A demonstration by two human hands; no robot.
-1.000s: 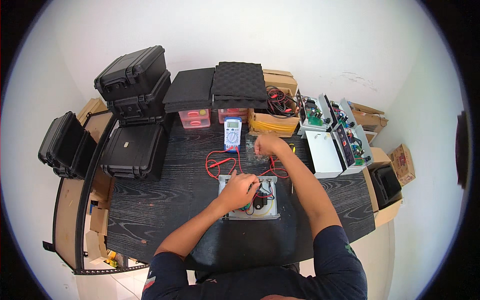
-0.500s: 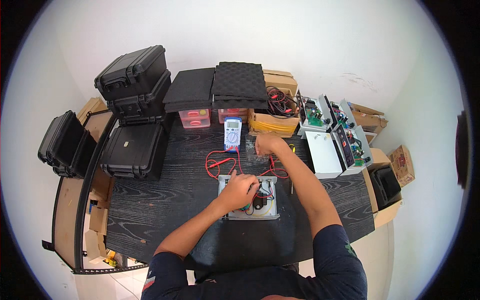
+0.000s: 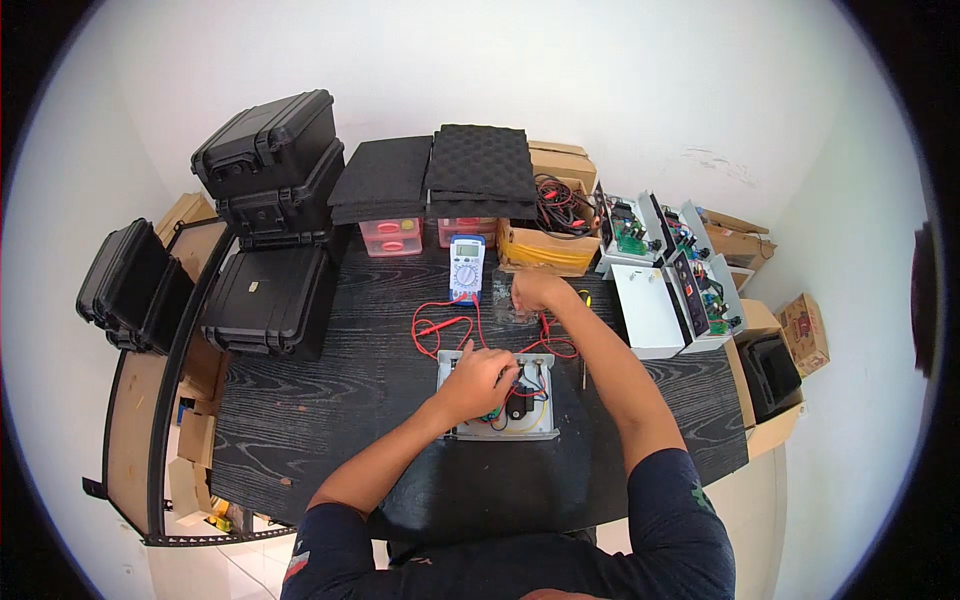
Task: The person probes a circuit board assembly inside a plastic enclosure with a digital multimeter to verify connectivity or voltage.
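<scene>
My left hand is curled over an open grey metal enclosure near the table's front. Its fingers are bent together; whatever they grip is hidden. Inside the enclosure are a black component and red, yellow and black wires, and a bit of green shows under the hand. Farther off, my right hand reaches down into a clear plastic tray of small parts, fingers bunched and too small to read in detail. Beyond the enclosure lies a blue-and-white multimeter, with red test leads looped before it.
Black hard cases are stacked on the left. At the back are black foam sheets over pink drawer boxes and a cardboard box of cables. Opened units with circuit boards stand right. A screwdriver lies by my right forearm.
My right hand has shifted very slightly within the clear tray. My left hand stays over the enclosure, and the other things keep their places.
</scene>
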